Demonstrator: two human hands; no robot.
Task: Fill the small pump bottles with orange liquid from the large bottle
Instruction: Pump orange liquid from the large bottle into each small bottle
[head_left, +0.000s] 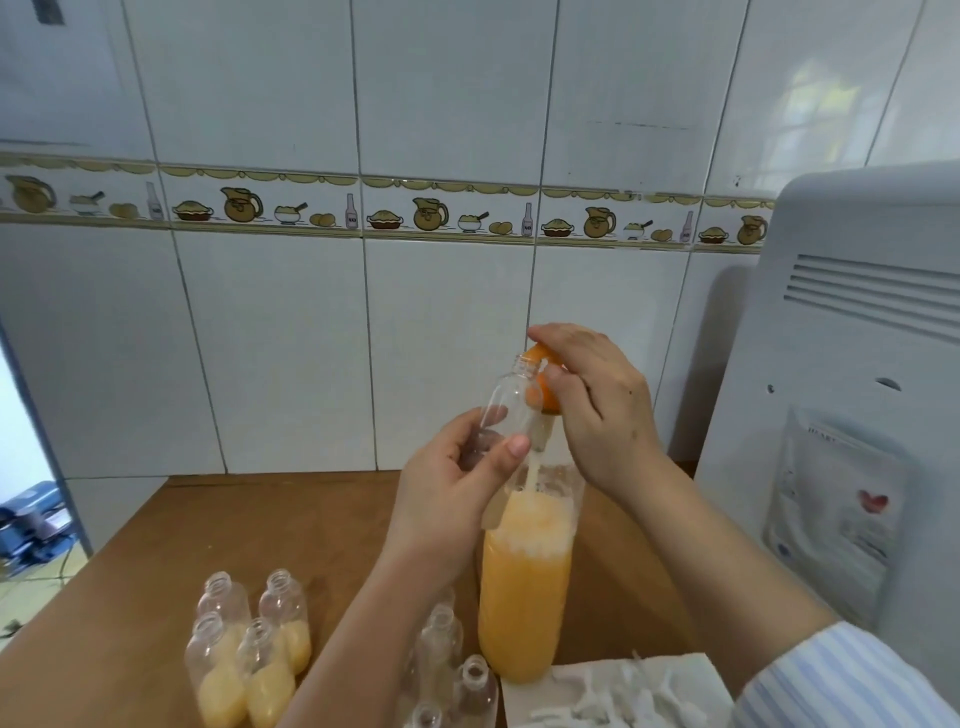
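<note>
1. Risk: the left hand (457, 467) pinches an empty small bottle (506, 410), tilted, above the large bottle (524, 587); a slip would drop it into the liquid.
2. Risk: the right hand (597, 405) grips an orange pump head (543, 382) at the neck; its tube appears to drip, so spillage on the table (260, 519) is likely.
3. Large bottle: mostly full, foamy.
4. Four bottles (249, 644) front left: part-filled, uncapped.
5. Empties (447, 654) beside the large bottle.

Empty small bottle (506, 402) aloft — large bottle (524, 587) upright, orange-filled
</note>
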